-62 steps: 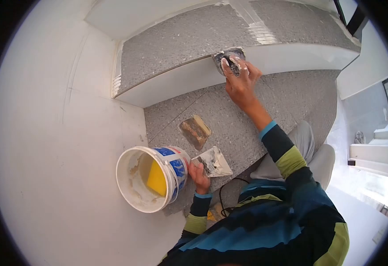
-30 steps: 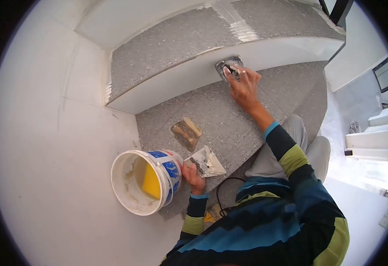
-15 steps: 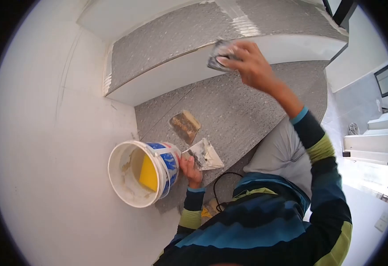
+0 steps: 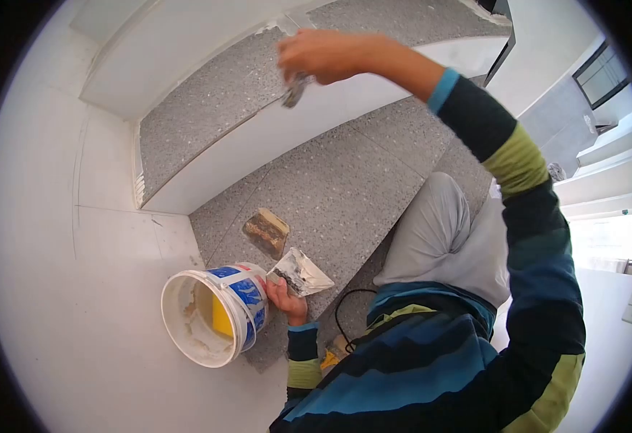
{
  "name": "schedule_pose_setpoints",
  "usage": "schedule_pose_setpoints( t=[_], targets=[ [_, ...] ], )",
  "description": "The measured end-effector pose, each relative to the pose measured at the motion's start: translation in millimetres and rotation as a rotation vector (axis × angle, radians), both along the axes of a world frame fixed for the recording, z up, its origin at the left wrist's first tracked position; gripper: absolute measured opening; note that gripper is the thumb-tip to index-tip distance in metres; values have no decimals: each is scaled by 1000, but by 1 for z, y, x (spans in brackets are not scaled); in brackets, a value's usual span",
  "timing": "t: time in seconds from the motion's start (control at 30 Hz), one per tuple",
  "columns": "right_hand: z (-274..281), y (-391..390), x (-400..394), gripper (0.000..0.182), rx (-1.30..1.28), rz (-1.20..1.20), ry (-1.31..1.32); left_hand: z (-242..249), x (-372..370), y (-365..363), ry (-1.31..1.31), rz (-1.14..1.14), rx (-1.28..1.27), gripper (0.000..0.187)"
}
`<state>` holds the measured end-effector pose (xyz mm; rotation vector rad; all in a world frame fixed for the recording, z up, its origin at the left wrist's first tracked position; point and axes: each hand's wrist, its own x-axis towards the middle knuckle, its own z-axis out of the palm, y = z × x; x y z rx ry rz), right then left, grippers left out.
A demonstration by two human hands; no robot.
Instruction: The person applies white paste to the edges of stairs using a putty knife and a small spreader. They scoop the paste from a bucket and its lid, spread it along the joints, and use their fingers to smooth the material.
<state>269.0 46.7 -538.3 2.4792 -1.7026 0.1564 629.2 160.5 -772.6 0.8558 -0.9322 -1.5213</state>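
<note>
My left hand [image 4: 287, 300] is closed on a broad putty knife [image 4: 306, 273], its blade smeared with white and dark paste, just right of the bucket. Above the upper step's front edge, my right hand [image 4: 323, 58] grips a small flat scraper [image 4: 297, 92]. That scraper is slightly blurred and seen nearly edge-on, with my fingers hiding most of it. On the lower step [image 4: 330, 195] lies a brownish, shiny flat blade [image 4: 267, 232], untouched by either hand.
A white and blue bucket [image 4: 168, 317] leans open toward the left wall, with a yellow sponge [image 4: 221, 316] inside. A white riser [image 4: 258, 141] separates the lower step from the speckled upper step [image 4: 207, 108]. A black cable [image 4: 339, 310] curls beside my leg.
My right hand has swung left with the scraper, which has turned from face-on to nearly edge-on. My left hand keeps its hold beside the bucket. The whole view has shifted.
</note>
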Motion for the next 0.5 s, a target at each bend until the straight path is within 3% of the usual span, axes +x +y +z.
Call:
schedule_pose_setpoints(
  t=[0.1, 0.2, 0.27, 0.3, 0.37, 0.43, 0.5],
  targets=[
    [2, 33, -34, 39, -67, -81, 226, -19, 11, -3, -37, 14, 62, 37],
    [-9, 80, -70, 38, -67, -100, 215, -17, 12, -5, -40, -60, 2, 44],
    [-41, 109, -77, 38, -341, -355, -311, -19, 12, -4, -27, -57, 14, 44],
    [-64, 114, -74, 38, -341, -364, -315, -19, 13, -4, -24, -55, 20, 44],
    [-115, 124, -67, 39, -709, -312, -547, -11, 6, -1, -25, -20, 28, 43],
    [-139, 122, -54, 40, -808, -393, -497, -12, 6, -5, -32, 17, 25, 43],
    [-156, 115, -42, 41, -899, -469, -450, -23, 17, -10, -17, -148, -54, 44]
  ],
)
